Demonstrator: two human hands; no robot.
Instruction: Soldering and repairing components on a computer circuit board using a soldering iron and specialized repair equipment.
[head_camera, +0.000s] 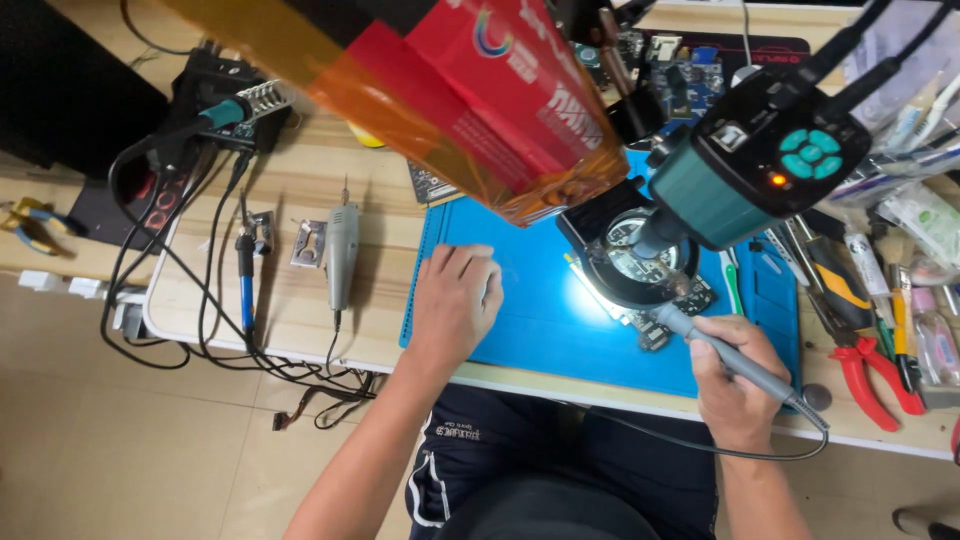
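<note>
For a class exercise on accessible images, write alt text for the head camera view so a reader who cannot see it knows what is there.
Seen from above, a person's right hand holds a grey soldering iron to a circuit board under a microscope camera on a blue mat. The left hand rests flat on the mat; red pliers lie to the right.

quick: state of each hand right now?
Left hand: loosely curled, holding nothing, resting on the blue mat.
Right hand: closed on the soldering iron, tip at the circuit board.
</note>
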